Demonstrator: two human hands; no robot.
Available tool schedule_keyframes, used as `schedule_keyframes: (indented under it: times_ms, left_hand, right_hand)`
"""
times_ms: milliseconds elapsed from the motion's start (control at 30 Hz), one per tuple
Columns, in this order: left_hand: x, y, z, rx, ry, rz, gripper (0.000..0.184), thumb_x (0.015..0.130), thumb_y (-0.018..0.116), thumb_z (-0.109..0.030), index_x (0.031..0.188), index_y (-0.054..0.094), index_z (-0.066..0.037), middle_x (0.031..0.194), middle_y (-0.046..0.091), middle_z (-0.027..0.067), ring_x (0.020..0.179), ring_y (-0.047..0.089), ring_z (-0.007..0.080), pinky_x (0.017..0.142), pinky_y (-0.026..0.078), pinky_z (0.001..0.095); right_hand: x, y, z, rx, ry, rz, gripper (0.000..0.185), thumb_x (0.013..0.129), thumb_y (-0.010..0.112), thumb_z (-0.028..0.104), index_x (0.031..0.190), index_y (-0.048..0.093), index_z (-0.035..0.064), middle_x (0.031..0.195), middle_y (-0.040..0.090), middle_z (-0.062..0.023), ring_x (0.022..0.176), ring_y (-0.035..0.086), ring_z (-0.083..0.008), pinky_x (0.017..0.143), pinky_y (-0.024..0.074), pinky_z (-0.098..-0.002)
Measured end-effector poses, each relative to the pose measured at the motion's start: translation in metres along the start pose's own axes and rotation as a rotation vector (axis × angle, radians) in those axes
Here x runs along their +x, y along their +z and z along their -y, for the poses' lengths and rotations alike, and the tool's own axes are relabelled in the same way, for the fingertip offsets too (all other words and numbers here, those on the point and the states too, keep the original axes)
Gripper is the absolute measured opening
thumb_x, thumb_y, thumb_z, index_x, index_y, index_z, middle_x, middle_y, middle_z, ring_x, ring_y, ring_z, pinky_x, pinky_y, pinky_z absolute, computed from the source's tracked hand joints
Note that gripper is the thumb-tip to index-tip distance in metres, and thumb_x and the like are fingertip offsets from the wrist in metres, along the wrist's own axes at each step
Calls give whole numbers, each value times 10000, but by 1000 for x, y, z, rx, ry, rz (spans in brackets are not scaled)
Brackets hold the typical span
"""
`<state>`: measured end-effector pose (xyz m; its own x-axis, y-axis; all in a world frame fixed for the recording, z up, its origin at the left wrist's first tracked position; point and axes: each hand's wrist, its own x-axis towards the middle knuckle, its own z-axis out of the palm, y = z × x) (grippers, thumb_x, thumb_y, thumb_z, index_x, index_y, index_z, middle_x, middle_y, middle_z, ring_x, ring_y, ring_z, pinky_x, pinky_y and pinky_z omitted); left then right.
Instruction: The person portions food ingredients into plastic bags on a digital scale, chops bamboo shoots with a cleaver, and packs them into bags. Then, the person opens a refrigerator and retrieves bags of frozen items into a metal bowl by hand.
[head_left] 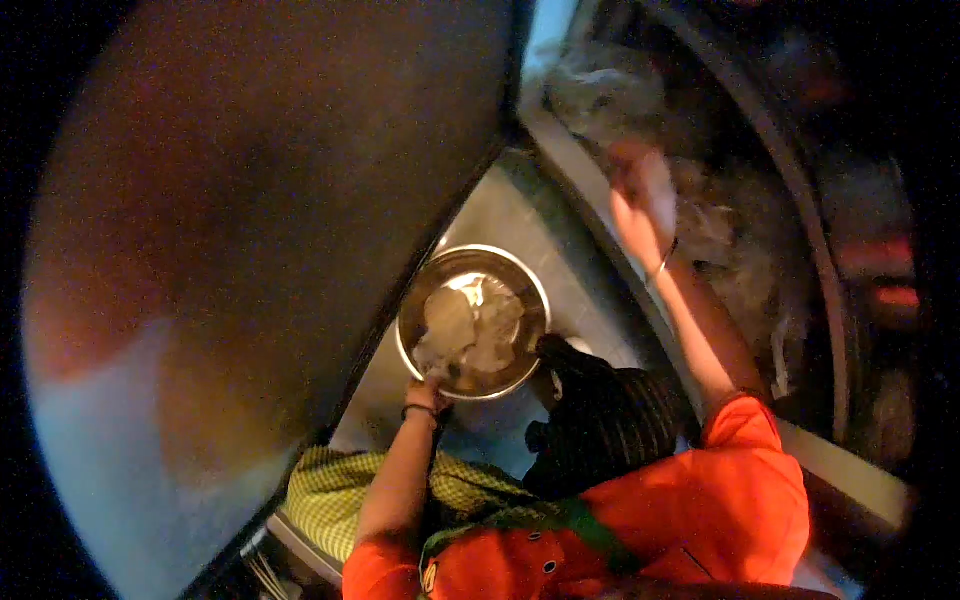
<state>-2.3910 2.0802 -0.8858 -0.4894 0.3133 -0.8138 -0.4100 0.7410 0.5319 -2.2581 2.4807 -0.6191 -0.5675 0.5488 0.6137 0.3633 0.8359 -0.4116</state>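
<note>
A round metal bowl [522,278] stands on a grey metal surface. Inside it lie pale, flattish lumps [450,320], possibly wrapped in clear film; their kind is unclear. My left hand [432,391] is closed on the near left rim of the bowl, with the fingertips at its inner edge. On the right, my right hand [642,195] is raised over an open, dark compartment holding crumpled clear plastic bags [705,225]. Motion smears its fingers, and whether anything pale is in them is hard to make out.
A large dark panel [270,220] fills the left side, close to the bowl. The compartment's pale edge [575,165] runs diagonally on the right. A black ribbed cloth-like item [615,415] lies by the bowl, and a yellow-green checked cloth [335,490] is below left.
</note>
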Motion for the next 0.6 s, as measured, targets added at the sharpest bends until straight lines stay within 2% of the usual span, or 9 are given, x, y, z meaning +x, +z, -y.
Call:
schedule_keyframes:
  times_ms: [67,133,167,267,300,333,433,533,600]
  left_hand:
    - [-37,3,-27,-96,103,-162,472,735,614,-196,1145,464,-17,1076,513,190,981,518,278,780,430,356]
    - [-101,23,-89,186,566,-571,510,703,587,-92,1172,427,27,1167,432,215,1078,448,299,846,395,386]
    - [-125,31,-125,161,724,-442,520,688,574,-56,1180,425,17,1199,411,213,1088,437,316,859,390,393]
    - [-154,62,-252,448,1344,-246,586,689,550,-13,1247,375,-41,1307,333,189,1067,465,341,862,409,418]
    - [-166,73,-297,531,1360,-159,598,710,535,-23,1275,345,-63,1335,313,183,1032,488,362,816,445,406]
    - [-173,87,-337,614,1369,-74,610,731,520,-34,1303,315,-85,1363,292,177,997,511,383,771,480,395]
    - [-153,125,-408,855,1189,-91,643,717,512,-7,1320,318,-119,1390,251,170,896,560,388,724,492,414]
    - [-130,139,-426,965,1284,-206,499,715,509,-14,1205,461,-92,1263,415,191,811,581,371,677,490,421]
    - [-119,139,-433,1009,1424,-225,260,736,498,-55,986,568,-58,983,567,173,757,579,347,641,484,420]
  right_hand:
    - [34,-16,-27,-147,194,-186,243,767,484,18,1002,541,41,1034,551,-173,951,525,-325,843,414,-369]
    - [57,-5,-76,-392,390,-247,266,786,481,45,1047,534,35,1064,548,-169,966,524,-315,865,405,-361]
    - [59,7,-117,-390,385,-268,266,786,481,45,1047,534,35,1064,548,-169,966,524,-315,865,405,-361]
    - [78,-1,-61,-27,346,664,263,785,519,80,1040,562,31,1030,576,-158,966,538,-292,866,413,-349]
    - [81,-1,-42,65,292,902,263,785,532,91,1038,571,30,1019,586,-154,966,543,-284,866,415,-345]
    - [68,11,-48,44,34,836,222,791,521,63,999,590,30,961,612,-139,915,564,-263,843,428,-337]
    - [84,8,-70,49,88,689,204,805,501,53,991,586,37,952,615,-115,875,570,-233,828,436,-331]
    - [103,6,-156,-182,205,518,199,806,501,55,985,584,36,950,615,-113,873,570,-232,824,437,-333]
    - [106,-6,-207,-261,300,444,195,806,501,56,981,584,35,949,615,-111,871,570,-232,822,438,-334]
